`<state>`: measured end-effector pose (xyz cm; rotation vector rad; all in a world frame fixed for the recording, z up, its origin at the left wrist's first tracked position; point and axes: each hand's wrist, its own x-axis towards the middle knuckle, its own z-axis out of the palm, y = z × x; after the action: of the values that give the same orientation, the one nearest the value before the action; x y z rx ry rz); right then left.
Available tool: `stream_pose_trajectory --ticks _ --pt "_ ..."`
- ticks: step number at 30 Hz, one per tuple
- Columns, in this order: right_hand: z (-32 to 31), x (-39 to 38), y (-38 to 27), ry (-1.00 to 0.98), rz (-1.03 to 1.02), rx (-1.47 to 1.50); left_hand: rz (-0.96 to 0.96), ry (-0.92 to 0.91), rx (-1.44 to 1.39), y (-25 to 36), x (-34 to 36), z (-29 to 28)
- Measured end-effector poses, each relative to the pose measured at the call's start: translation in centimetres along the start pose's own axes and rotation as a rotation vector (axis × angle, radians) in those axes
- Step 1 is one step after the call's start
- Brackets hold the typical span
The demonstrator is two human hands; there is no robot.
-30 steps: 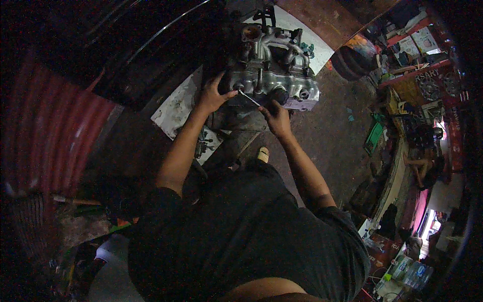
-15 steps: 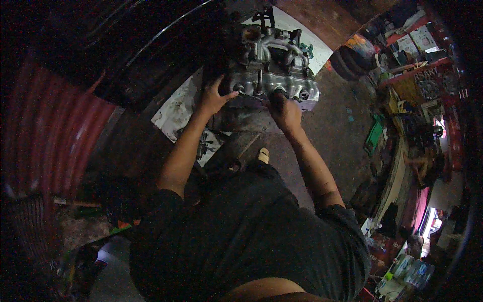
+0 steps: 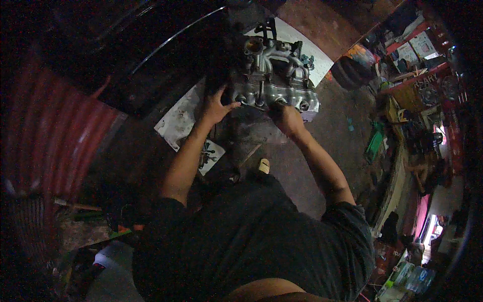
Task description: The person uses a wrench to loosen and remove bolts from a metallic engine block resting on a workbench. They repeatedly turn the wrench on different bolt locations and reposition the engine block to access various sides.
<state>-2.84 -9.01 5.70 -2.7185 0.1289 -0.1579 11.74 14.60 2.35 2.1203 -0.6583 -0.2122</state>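
A silver engine cylinder head with a curved intake manifold rests ahead of me at the top of the view. Around its near left corner my left hand is set, thumb on the front edge and fingers at the end face. My right hand is closed in a fist against the middle of the near side, by a round port. A slim metal rod runs from this fist toward my left thumb; its grip is hidden in the fingers. Another round port shows right of the fist.
Stained white sheets lie under and left of the engine part, with small dark metal parts on one. Red corrugated metal stands at left. Cluttered shelves and a green object are at right. My foot is below.
The whole view has shifted slightly, so the engine part and both hands sit lower. The rod shows less clearly than before. Both hands keep about the same places on the part.
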Motion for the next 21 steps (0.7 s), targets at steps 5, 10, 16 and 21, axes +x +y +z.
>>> stream_pose_trajectory --ticks 5,10,16,21 --pt "-0.2 0.4 0.2 -0.044 -0.024 -0.022 0.002 0.037 -0.057 0.2 -0.2 0.2" --pt "0.0 0.5 1.0 -0.043 -0.073 -0.028 0.119 0.08 -0.091 -0.5 0.1 0.6" --pt "-1.0 0.8 0.0 -0.093 -0.048 0.016 0.044 0.078 -0.086 -1.4 0.1 1.2" --pt "-0.9 0.8 0.8 -0.16 -0.045 -0.005 0.115 0.106 -0.035 -1.4 0.1 1.1"
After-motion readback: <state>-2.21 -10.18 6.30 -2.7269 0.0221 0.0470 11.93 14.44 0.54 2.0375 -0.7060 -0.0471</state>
